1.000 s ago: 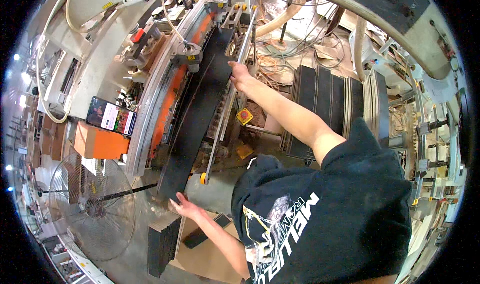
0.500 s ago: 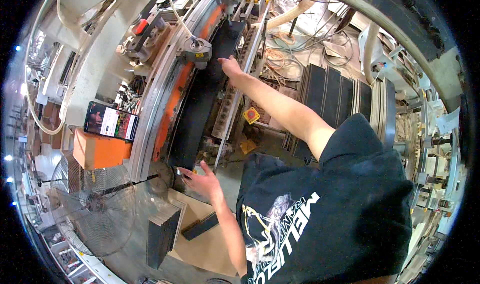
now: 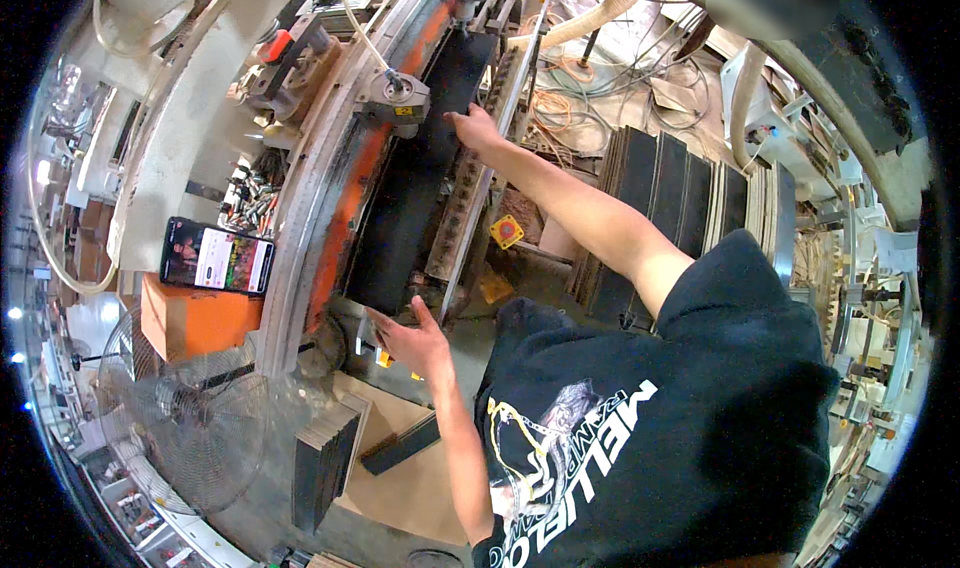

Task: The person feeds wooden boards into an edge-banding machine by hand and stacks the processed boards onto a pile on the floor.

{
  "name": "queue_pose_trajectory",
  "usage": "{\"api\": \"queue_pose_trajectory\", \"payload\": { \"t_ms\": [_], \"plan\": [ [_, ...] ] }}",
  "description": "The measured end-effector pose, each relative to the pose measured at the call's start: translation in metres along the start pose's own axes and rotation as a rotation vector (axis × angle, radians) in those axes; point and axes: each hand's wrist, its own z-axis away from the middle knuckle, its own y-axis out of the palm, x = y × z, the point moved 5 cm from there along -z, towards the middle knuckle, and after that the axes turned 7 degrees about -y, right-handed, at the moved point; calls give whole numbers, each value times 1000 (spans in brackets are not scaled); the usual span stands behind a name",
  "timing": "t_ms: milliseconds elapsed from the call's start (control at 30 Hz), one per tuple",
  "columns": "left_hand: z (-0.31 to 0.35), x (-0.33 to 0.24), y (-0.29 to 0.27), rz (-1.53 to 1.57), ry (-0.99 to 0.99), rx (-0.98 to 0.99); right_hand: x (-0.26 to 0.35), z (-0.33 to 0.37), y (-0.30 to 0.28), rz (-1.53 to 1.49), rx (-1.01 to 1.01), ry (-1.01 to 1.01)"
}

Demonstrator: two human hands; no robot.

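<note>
In the head view I saw my right hand point(image 3: 473, 128) stretched far forward, its fingers point(image 3: 455, 118) spread flat on the far part of a long dark panel point(image 3: 415, 193) that lay lengthwise in the machine bed point(image 3: 300, 228), between an orange strip point(image 3: 345, 208) on the left and a metal rail point(image 3: 480, 188) with a row of holes on the right. That hand gripped nothing; it only pressed on the panel near its right edge. My left hand point(image 3: 410, 340) sat at the near end of the same panel, open, with the fingers point(image 3: 385, 320) pointing left and slightly apart, just at the panel's lower edge; I could not tell whether they touched it. Just below that hand a brown board point(image 3: 400, 468) lay flat, with a short dark strip point(image 3: 400, 446) on it and an upright bundle of dark panels point(image 3: 325, 458) standing against its left side. To the left of the machine a phone point(image 3: 217, 256) with a lit screen rested on an orange box point(image 3: 195, 318), and a wire-caged fan point(image 3: 185, 428) stood below that. To the right of my outstretched arm a stack of dark panels point(image 3: 660, 198) stood on edge, and a small yellow box with a red button point(image 3: 506, 231) sat between that stack and the rail.
</note>
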Motion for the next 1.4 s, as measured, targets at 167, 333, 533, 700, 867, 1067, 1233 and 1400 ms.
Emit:
{"api": "queue_pose_trajectory", "payload": {
  "t_ms": [167, 333, 533, 700, 867, 1067, 1233, 1400],
  "plan": [
    [-6, 34, 3, -135, -86, -7, 42, 58, -9, 881, -89, -339],
    [-11, 12, -16, -88, -169, 81, 20, 62, 17, 752, -344, -427],
    [-10, 18, 1, -60, -100, 64, 35, 73, -1, 640, -294, -363],
    [-17, 22, 12, -39, 23, 28, 33, 68, -10, 625, -297, -381],
    [-20, 46, 24, -33, -24, 86, 33, 69, 6, 717, -339, -317],
    [-12, 20, 13, -111, 179, -77, 26, 66, -11, 720, -367, -410],
    [-8, 30, 16, -83, 65, 18, 34, 74, -3, 741, -333, -387],
    [-12, 34, 27, -67, 75, 11, 27, 65, -11, 772, -372, -369]
  ]
}}
